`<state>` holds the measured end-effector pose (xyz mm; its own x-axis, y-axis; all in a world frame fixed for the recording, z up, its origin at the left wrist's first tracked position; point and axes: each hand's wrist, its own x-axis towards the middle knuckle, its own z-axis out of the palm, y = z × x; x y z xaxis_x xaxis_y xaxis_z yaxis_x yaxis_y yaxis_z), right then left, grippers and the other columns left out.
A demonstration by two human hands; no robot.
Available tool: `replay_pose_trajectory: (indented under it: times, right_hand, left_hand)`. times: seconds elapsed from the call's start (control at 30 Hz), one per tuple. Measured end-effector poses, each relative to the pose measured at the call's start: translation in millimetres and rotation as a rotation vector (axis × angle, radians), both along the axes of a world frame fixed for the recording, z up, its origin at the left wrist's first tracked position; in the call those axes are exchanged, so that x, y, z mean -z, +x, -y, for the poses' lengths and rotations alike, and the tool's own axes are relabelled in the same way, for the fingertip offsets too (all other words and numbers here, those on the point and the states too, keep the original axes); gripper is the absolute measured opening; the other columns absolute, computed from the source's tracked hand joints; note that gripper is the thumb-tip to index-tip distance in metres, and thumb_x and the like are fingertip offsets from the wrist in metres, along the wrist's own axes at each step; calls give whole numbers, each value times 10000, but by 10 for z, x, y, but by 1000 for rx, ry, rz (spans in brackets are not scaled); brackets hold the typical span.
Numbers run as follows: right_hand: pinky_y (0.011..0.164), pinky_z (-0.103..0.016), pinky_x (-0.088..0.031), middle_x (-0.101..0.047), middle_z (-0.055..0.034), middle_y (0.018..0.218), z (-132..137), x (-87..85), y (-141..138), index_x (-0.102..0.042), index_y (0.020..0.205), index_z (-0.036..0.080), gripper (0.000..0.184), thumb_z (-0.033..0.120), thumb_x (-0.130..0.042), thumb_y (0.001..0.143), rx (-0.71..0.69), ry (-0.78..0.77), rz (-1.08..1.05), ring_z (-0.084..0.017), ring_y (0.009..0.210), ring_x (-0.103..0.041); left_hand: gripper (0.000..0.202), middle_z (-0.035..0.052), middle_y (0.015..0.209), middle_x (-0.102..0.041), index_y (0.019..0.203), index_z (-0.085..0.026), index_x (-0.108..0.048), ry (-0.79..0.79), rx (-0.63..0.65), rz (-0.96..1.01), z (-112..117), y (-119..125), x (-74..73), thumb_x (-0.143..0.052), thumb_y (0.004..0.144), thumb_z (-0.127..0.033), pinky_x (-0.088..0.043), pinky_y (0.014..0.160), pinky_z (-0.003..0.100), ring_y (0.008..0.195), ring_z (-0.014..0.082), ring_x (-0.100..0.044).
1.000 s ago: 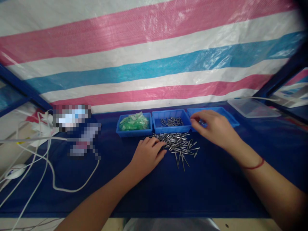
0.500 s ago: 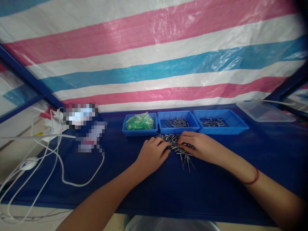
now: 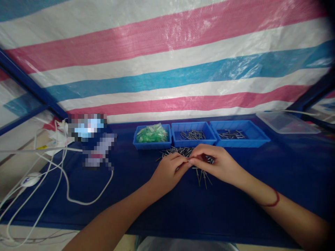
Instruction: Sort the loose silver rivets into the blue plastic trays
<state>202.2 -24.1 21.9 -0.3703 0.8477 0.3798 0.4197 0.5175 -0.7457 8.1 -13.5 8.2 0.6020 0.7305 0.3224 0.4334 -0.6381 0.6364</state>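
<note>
My left hand point(image 3: 169, 172) is closed in a pinch over the near side of a pile of thin metal pins point(image 3: 201, 174), which look like blind rivets. Thumb and forefinger of my right hand point(image 3: 218, 163) are pinched too, and their tips meet the left fingertips just above the pile. Whatever lies between the fingertips is too small to make out. Behind the pile, similar pins lie in the middle blue tray point(image 3: 180, 142) and in the right blue tray point(image 3: 246, 142). Part of the pile is hidden by both hands.
Left of those trays, a blue tray point(image 3: 151, 144) holds small green plastic packets point(image 3: 153, 133). A clear plastic lid point(image 3: 288, 122) lies at the back right. White cables point(image 3: 66, 181) and blurred-out items point(image 3: 101, 150) occupy the left. A striped sheet point(image 3: 167, 80) hangs behind the blue table point(image 3: 209, 212).
My hands have come together from either side of the pile, and their fingertips now meet. The right hand moved slightly left out of the pins; its fingers are now pinched.
</note>
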Motion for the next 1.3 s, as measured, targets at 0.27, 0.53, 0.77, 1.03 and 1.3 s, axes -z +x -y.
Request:
replay_pose_trajectory:
  times: [0.27,0.53,0.77,1.03,1.3]
  right_hand:
    - [531,-273,-389,-616,-30,729,17,45,-36,-634,787,206,170,350,-580,861,78,9,-36,-128,593,-502]
    - [574,-284,-426,-639,-46,814,38,-20,-26,-655,883,222,121,305,-568,869,19,52,-56,-144,654,-547]
    - [665,-294,-457,-631,-45,805,18,-2,-21,-617,875,204,114,278,-530,882,-4,70,-4,-159,731,-576]
    - [705,-321,-450,-637,-28,766,-111,-89,230,-583,773,220,96,213,-531,854,151,285,79,-175,741,-585]
    - [654,-356,-350,-643,-106,714,-397,-81,942,-613,708,169,187,309,-554,816,814,310,505,-236,733,-554]
  left_hand:
    - [226,44,871,-625,1004,-168,-644,-56,-19,48,30,25,2,-476,933,-303,-449,724,255,798,148,-589]
    - [155,58,961,-587,934,-172,-622,-23,-105,179,35,23,-39,-542,895,-299,-463,752,257,841,145,-574]
    - [123,53,937,-589,905,-173,-624,-3,-126,207,22,7,-41,-564,879,-277,-462,754,259,843,145,-578]
    - [221,16,880,-638,1076,-194,-581,-19,-150,83,-10,-39,-107,-558,880,-294,-455,712,253,721,122,-576]
    - [183,13,941,-656,1034,-210,-604,160,-157,-261,-236,-314,-322,-474,906,-229,-415,766,271,839,155,-602]
